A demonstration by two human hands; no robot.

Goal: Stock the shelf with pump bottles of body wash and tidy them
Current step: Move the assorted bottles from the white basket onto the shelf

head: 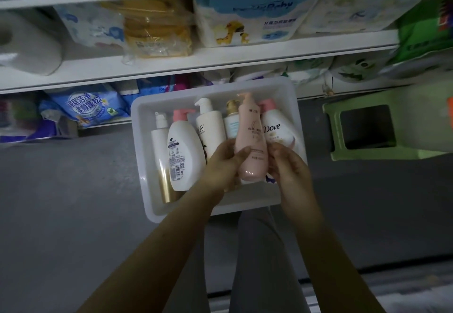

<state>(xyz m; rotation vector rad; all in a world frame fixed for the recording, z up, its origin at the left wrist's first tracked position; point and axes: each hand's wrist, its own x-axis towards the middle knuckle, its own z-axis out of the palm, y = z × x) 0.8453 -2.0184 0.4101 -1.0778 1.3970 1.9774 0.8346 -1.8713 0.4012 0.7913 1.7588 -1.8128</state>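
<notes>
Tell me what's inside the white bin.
Six pump bottles: white-and-gold bottle, pink-pump white bottle, Olay bottle, small blue bottle, Dove bottle, and pink bottle gripped by left hand and right hand. Hands hide some of the bin floor.

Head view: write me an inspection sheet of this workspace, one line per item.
Surface: grey floor, with a white bin on it in front of the shelf.
Job's things: pink bottle held over the bin, pump pointing away from the person; five more pump bottles lie in the bin, among them a Dove bottle and an Olay bottle.
Clutter: nothing seen.
Grippers: left hand and right hand both grip the pink bottle's lower half.
Cables: nothing seen.
Surroundings: green stool right of the bin; packaged goods on the shelves.
</notes>
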